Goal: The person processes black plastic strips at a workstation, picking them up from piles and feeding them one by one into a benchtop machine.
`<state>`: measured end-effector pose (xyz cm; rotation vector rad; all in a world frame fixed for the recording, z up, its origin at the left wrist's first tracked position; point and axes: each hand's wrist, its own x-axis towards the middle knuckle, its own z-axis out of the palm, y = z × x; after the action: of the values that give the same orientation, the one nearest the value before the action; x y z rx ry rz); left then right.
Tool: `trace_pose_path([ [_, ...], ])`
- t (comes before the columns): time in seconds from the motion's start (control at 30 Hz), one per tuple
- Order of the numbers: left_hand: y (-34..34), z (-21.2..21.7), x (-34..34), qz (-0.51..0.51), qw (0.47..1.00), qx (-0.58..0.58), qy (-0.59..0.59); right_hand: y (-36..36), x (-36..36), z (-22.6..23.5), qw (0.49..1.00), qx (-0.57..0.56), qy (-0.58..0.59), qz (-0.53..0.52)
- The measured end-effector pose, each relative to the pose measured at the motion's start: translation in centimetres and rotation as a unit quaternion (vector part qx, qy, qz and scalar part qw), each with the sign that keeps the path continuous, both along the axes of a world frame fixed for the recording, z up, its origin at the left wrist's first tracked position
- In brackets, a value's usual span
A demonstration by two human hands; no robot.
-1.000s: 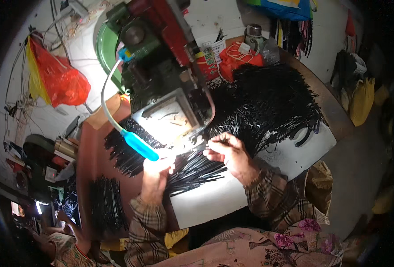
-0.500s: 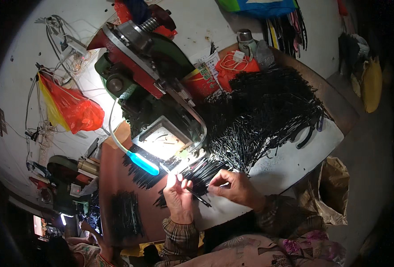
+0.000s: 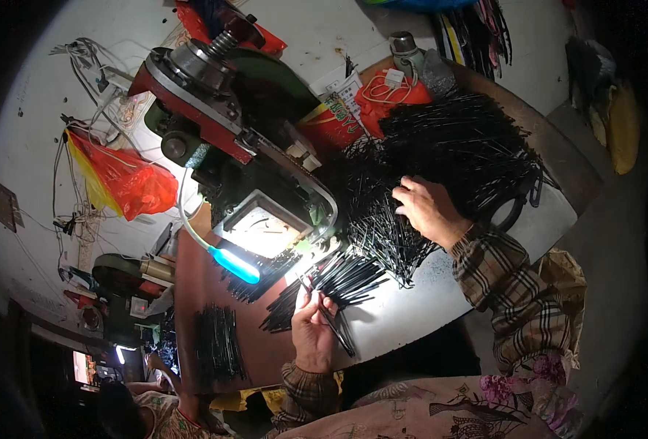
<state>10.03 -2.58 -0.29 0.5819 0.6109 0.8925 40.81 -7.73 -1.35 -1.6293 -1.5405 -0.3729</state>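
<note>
My left hand (image 3: 314, 335) is closed on a few thin black strips (image 3: 341, 333), low in front of the machine. They slant down past the palm, and one narrow tip points up toward the lit work area. My right hand (image 3: 434, 214) is over the large heap of black strips (image 3: 456, 139), fingers bent and apart, with nothing visible in them. Between the hands, a looser fan of black strips (image 3: 346, 282) lies by the machine's base. The green and red press-like machine (image 3: 214, 110) stands over the table, its pale plate (image 3: 262, 230) brightly lit.
A blue-headed lamp (image 3: 235, 265) on a bendy neck hangs before the machine. One bundle of black strips (image 3: 219, 340) lies at the left of the table (image 3: 265, 366). A flask (image 3: 404, 47) and red bag (image 3: 393, 106) stand behind the heap. Another person (image 3: 159, 410) sits at lower left.
My right hand has moved away from the left hand, up and right to the heap. My left hand still holds strips and sits slightly further right in the picture; the view has shifted a little.
</note>
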Motion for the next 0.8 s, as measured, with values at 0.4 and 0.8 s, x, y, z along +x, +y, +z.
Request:
trace_pose_path([
  [0.4,-0.8,0.9,1.6,-0.062,0.996,0.026,0.053,-0.4,0.2,1.0,0.998,0.047,0.033,-0.011],
  [0.8,-1.1,0.3,1.1,-0.092,0.993,0.031,0.074,-1.2,0.2,1.1,0.993,0.045,0.110,0.015],
])
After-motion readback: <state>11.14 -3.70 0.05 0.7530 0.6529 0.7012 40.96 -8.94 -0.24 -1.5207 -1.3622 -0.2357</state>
